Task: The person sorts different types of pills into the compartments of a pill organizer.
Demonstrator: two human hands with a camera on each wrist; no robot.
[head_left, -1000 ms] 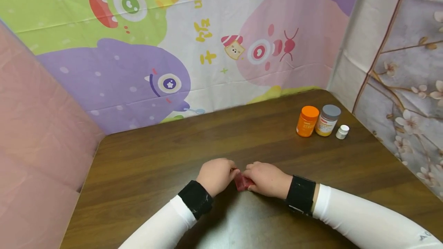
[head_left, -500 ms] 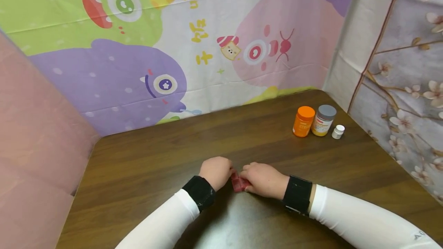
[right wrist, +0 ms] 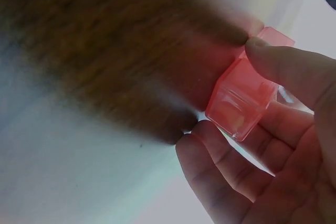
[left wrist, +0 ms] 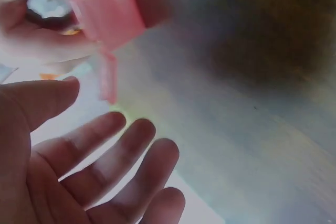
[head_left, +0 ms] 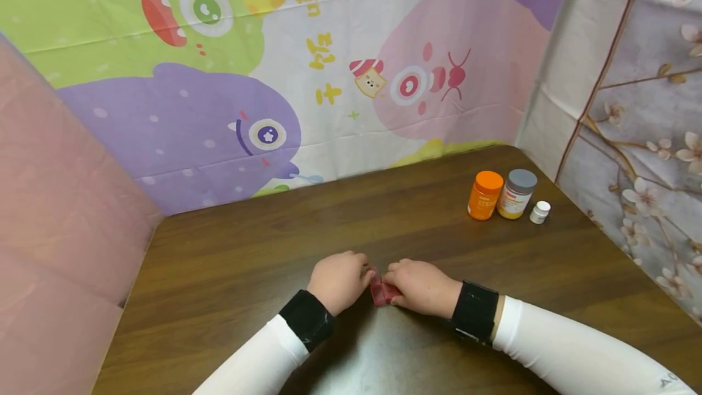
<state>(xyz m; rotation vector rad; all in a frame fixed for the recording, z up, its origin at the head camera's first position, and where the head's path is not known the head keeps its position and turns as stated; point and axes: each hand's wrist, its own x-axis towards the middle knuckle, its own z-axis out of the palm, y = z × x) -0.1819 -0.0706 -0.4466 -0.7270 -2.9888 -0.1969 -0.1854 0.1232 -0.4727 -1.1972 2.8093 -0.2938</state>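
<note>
Toward the far right corner of the table (head_left: 247, 242), three containers stand upright in a row: an orange bottle (head_left: 485, 197), a grey-lidded jar (head_left: 517, 195) just beside it, and a small white bottle (head_left: 540, 213) at the outer end. All three are well apart from both hands.

The table's far edge runs along a cartoon-printed cloth (head_left: 340, 133). The left edge adjoins a pink cloth (head_left: 60, 218); the right edge adjoins a floral cloth (head_left: 647, 114). Wood surface extends from the hands to the far edge and to either side. Each wrist carries a black band: left band (head_left: 308, 320), right band (head_left: 475, 311).

Between the hands, near the middle of the table's width, is a translucent pink box (head_left: 379, 294) with compartments. Whether its underside touches the table cannot be told.

Right hand (head_left: 423, 287): holds the box, thumb on one side and fingers on the opposite side. Left hand (head_left: 339, 283): fingers extended and slightly spread, thumb well separated from them. A narrow pink flap (left wrist: 108, 77) projects from the box near the left thumb and index fingertip; contact cannot be confirmed, as the left wrist view is blurred.
</note>
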